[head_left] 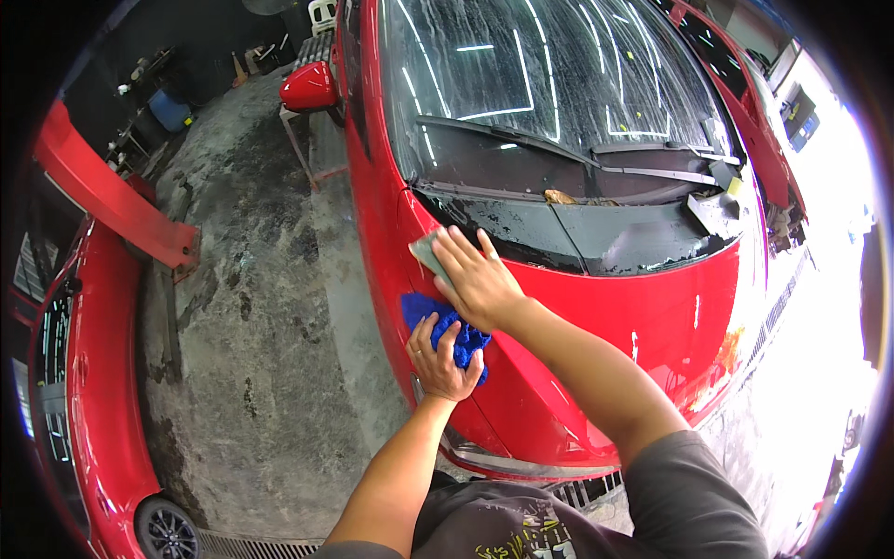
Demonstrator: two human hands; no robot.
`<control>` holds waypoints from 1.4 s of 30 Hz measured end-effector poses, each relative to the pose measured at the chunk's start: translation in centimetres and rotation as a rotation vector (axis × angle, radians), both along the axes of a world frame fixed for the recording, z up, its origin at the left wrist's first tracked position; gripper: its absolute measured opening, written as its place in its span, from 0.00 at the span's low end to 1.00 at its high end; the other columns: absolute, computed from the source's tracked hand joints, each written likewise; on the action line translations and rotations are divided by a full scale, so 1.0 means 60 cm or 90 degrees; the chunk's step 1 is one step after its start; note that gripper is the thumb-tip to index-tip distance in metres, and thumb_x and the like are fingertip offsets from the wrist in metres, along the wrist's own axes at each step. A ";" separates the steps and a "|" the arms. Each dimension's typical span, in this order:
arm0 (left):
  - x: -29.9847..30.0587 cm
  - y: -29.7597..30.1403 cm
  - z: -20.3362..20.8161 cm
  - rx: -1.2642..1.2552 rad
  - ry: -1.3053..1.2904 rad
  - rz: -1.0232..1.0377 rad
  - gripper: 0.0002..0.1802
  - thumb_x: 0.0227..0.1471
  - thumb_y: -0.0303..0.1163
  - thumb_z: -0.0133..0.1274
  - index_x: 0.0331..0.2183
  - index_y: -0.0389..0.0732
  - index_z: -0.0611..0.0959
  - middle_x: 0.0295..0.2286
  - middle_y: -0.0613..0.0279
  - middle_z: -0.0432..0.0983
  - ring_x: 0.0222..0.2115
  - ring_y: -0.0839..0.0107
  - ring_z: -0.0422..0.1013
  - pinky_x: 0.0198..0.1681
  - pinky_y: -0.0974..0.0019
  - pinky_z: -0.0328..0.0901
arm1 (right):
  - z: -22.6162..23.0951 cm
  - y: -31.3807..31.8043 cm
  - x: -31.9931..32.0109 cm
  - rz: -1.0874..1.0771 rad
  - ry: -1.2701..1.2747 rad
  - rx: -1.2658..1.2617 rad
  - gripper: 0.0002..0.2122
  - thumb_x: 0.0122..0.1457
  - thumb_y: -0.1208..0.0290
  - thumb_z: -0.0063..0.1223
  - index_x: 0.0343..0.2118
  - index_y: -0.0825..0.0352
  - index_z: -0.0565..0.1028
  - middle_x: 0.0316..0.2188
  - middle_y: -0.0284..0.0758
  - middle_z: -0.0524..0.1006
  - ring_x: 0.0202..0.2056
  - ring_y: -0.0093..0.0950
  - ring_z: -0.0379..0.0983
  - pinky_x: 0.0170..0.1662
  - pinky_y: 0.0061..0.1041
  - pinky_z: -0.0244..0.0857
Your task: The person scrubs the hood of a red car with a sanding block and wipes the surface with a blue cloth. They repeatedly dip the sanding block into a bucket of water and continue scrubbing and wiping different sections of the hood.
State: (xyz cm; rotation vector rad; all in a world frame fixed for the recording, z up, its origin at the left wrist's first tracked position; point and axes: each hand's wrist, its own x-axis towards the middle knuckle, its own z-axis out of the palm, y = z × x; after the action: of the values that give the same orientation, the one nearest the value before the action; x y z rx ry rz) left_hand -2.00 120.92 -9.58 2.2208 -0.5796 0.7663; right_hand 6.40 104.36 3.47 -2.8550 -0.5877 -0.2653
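My right hand (477, 283) lies over a flat grey-green pad (426, 252) on the rear left corner of a red car hood (596, 307). Its fingers stretch forward, side by side, and hold the pad against the paint; much of the pad is hidden under them. A little nearer to me, my left hand (445, 361) is curled over a crumpled blue cloth (473, 342) on the left fender. One flat corner of the cloth spreads out beyond the fingertips. My forearms cross the hood from below.
Beyond the hood are a black cowl panel (633, 233), wiper arms (521, 138) and a streaked windshield (521, 74). A red side mirror (309, 87) juts out at left. Farther left stand a red lift post (112, 196) and another red car (102, 391) on stained concrete (251, 326).
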 end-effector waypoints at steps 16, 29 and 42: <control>0.005 0.024 -0.001 0.015 -0.002 -0.001 0.37 0.61 0.60 0.60 0.62 0.47 0.78 0.63 0.37 0.68 0.63 0.36 0.65 0.66 0.32 0.59 | -0.012 -0.011 -0.042 0.096 0.063 0.027 0.35 0.73 0.58 0.50 0.77 0.74 0.60 0.80 0.52 0.58 0.82 0.47 0.46 0.83 0.59 0.37; 0.013 0.020 -0.002 -0.016 -0.011 -0.015 0.37 0.57 0.54 0.63 0.63 0.50 0.78 0.63 0.38 0.67 0.63 0.37 0.65 0.66 0.32 0.58 | 0.046 0.059 0.094 0.035 0.025 -0.055 0.38 0.69 0.65 0.55 0.78 0.74 0.56 0.82 0.50 0.53 0.83 0.46 0.46 0.82 0.62 0.38; 0.010 -0.001 -0.005 -0.010 -0.015 -0.038 0.36 0.61 0.56 0.59 0.60 0.41 0.78 0.63 0.33 0.67 0.64 0.35 0.63 0.68 0.30 0.56 | 0.054 -0.311 -0.152 0.190 0.201 -0.316 0.37 0.71 0.60 0.52 0.81 0.61 0.57 0.85 0.35 0.50 0.84 0.33 0.42 0.84 0.57 0.32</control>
State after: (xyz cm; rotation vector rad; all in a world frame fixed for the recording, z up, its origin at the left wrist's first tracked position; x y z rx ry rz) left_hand -1.40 120.86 -9.90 2.1722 -0.6462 0.7657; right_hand -2.70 85.67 6.69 -3.0989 -1.1226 0.4318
